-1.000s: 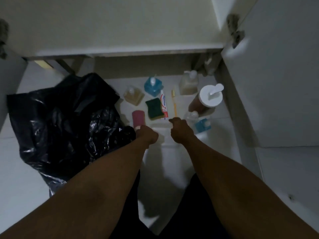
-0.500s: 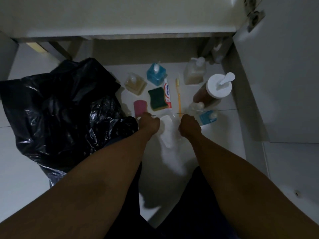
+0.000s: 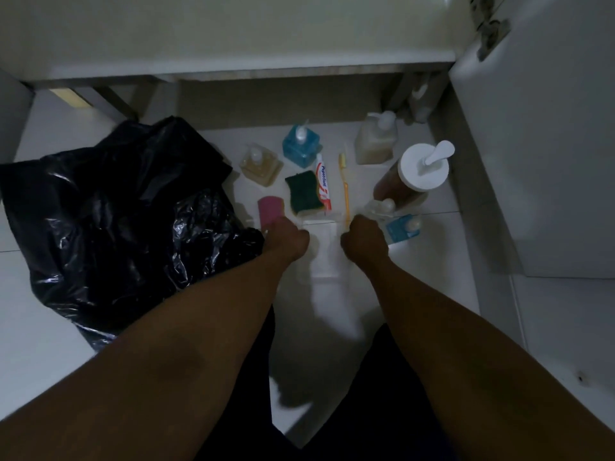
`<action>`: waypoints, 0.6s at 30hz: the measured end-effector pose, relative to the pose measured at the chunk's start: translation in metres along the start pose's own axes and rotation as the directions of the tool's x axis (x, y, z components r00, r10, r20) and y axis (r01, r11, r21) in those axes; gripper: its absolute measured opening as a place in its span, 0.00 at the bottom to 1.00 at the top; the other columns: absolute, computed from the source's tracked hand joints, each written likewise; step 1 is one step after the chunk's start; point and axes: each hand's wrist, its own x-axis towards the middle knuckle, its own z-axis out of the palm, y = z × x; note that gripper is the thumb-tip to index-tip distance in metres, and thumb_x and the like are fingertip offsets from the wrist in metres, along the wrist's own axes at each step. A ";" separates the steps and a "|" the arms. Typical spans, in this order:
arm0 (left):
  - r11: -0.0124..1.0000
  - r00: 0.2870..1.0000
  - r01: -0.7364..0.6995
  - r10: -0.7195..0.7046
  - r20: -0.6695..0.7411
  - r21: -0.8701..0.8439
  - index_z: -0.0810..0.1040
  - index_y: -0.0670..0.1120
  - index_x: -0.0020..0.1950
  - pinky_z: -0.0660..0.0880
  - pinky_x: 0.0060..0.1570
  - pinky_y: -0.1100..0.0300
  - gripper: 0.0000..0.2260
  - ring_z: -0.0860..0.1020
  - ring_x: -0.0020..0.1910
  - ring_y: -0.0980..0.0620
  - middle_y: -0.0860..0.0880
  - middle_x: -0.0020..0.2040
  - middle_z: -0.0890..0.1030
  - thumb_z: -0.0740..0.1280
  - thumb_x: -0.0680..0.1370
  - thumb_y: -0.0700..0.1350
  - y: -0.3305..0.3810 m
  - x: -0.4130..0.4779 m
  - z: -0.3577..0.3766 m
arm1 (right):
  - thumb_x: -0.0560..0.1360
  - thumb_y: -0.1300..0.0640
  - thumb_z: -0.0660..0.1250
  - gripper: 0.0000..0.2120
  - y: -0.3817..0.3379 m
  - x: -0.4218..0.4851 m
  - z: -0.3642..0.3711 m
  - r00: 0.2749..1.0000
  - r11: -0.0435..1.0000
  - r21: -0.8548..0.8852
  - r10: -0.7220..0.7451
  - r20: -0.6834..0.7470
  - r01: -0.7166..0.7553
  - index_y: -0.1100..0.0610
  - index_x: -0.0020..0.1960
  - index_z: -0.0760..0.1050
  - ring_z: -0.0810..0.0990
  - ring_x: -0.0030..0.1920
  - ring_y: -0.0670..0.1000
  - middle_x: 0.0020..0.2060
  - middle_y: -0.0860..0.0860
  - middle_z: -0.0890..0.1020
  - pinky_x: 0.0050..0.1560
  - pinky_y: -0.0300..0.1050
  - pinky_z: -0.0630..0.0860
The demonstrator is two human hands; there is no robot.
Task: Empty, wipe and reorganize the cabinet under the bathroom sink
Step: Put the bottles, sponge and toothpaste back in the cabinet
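On the white floor (image 3: 432, 261) in front of the cabinet (image 3: 283, 98), both hands reach out side by side, level with each other, fingers curled under. The left hand (image 3: 286, 239) and the right hand (image 3: 364, 239) each appear to clutch one side of a pale thing (image 3: 326, 254) that fills the gap between them and trails back toward the person. In this dim light I cannot tell whether it is a cloth or a clear tray.

The cabinet's dark opening lies straight ahead of the grip and well apart from it. Laid-out things sit in between: a pink sponge (image 3: 270, 209) touching or just beyond the left knuckles, a green sponge (image 3: 303, 191), toothpaste (image 3: 323, 184) and a toothbrush (image 3: 345, 188), the last two with their long axes pointing at the opening. Neither hand is clearly nearer. Any reach into the cabinet probably has to pass over these things.
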 end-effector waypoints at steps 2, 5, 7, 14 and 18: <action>0.974 0.977 -0.162 0.181 -0.113 0.158 0.77 0.41 0.52 0.78 0.50 0.53 0.12 0.81 0.48 0.44 0.45 0.48 0.80 0.64 0.77 0.49 0.017 0.011 -0.012 | 0.79 0.58 0.64 0.06 -0.013 0.010 -0.008 0.992 0.994 0.041 -0.095 -0.083 0.099 0.59 0.53 0.74 0.80 0.50 0.54 0.50 0.56 0.80 0.49 0.45 0.76; 0.913 0.914 -0.337 0.375 -0.153 0.228 0.77 0.45 0.53 0.79 0.49 0.52 0.08 0.80 0.45 0.49 0.48 0.46 0.80 0.64 0.79 0.47 0.062 0.034 -0.029 | 0.78 0.59 0.65 0.11 -0.034 0.036 -0.017 0.981 0.985 0.032 -0.168 -0.095 0.172 0.63 0.58 0.74 0.79 0.54 0.55 0.53 0.58 0.79 0.50 0.43 0.73; 0.884 0.894 -0.381 0.427 -0.138 0.270 0.77 0.46 0.60 0.80 0.52 0.49 0.11 0.81 0.51 0.46 0.46 0.52 0.82 0.65 0.79 0.45 0.087 0.055 -0.032 | 0.76 0.60 0.67 0.17 -0.042 0.057 -0.015 0.985 0.985 0.010 -0.170 -0.027 0.171 0.65 0.63 0.71 0.76 0.60 0.57 0.60 0.60 0.76 0.56 0.43 0.71; 0.666 0.905 -0.417 0.369 0.214 0.618 0.63 0.52 0.76 0.71 0.63 0.43 0.31 0.71 0.65 0.39 0.40 0.67 0.72 0.70 0.75 0.54 0.090 0.110 -0.008 | 0.76 0.55 0.69 0.26 -0.044 0.096 0.000 0.995 0.998 0.058 0.025 0.098 -0.030 0.64 0.70 0.66 0.71 0.64 0.61 0.67 0.62 0.66 0.64 0.50 0.69; 0.632 0.914 -0.372 0.377 0.149 0.680 0.64 0.53 0.76 0.66 0.65 0.42 0.29 0.69 0.65 0.40 0.39 0.66 0.72 0.69 0.77 0.51 0.089 0.110 0.005 | 0.76 0.65 0.66 0.24 -0.041 0.107 0.003 0.985 0.997 -0.006 0.075 0.156 -0.075 0.62 0.70 0.66 0.68 0.66 0.61 0.69 0.60 0.63 0.66 0.51 0.68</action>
